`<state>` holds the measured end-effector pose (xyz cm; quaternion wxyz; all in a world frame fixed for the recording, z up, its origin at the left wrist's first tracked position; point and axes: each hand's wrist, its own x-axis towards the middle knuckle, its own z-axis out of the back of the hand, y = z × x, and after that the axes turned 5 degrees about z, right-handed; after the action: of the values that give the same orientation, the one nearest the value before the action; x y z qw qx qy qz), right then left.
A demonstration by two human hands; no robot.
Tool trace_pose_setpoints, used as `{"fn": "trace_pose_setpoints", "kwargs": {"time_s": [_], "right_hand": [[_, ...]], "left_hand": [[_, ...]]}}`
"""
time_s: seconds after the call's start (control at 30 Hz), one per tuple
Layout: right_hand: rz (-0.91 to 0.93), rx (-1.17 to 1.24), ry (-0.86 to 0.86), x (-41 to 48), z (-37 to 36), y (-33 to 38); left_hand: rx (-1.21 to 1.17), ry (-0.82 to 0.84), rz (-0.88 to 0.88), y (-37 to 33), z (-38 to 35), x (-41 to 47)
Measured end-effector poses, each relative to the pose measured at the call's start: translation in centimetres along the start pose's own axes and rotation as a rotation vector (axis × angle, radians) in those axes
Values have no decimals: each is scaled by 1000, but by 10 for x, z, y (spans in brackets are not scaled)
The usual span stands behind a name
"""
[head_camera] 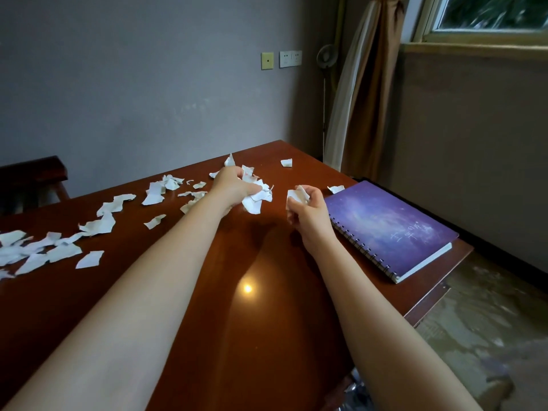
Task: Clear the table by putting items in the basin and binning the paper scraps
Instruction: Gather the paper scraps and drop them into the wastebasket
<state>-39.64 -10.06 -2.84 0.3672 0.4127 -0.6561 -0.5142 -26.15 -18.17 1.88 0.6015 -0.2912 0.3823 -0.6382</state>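
Observation:
Torn white paper scraps (98, 225) lie scattered across the left and far half of the dark wooden table (261, 307). My left hand (234, 185) reaches to the far middle of the table, its fingers closed around a bunch of scraps (256, 197). My right hand (310, 210) hovers to its right, closed on a few scraps (298, 194). A purple spiral notebook (385, 223) rests flat near the table's right edge, right of my right hand. Single scraps lie at the far edge (286, 162) and by the notebook's far corner (336, 189). No basin or bin is visible.
A dark wooden chair (32, 176) stands at the table's far left. A curtain (361, 93) and a fan stand (325, 84) fill the room's corner. Something shiny, maybe a plastic bag (355, 393), shows on the floor below the table's near right edge.

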Motion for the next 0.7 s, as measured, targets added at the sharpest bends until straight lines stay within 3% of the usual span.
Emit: {"fn": "trace_pose_setpoints", "kwargs": {"time_s": [0.13, 0.3, 0.6, 0.63, 0.7], "right_hand": [[74, -169, -83, 13, 8, 20], [115, -624, -70, 54, 34, 47], [-44, -1409, 213, 88, 47, 67], [-30, -1462, 295, 80, 42, 73], [23, -1348, 420, 49, 23, 103]], "left_hand": [[-47, 2, -4, -1, -2, -11], [-59, 15, -20, -16, -12, -10], [-52, 9, -50, -29, -40, 19], [-45, 11, -51, -28, -41, 21], [-37, 12, -50, -25, -43, 23]]}}
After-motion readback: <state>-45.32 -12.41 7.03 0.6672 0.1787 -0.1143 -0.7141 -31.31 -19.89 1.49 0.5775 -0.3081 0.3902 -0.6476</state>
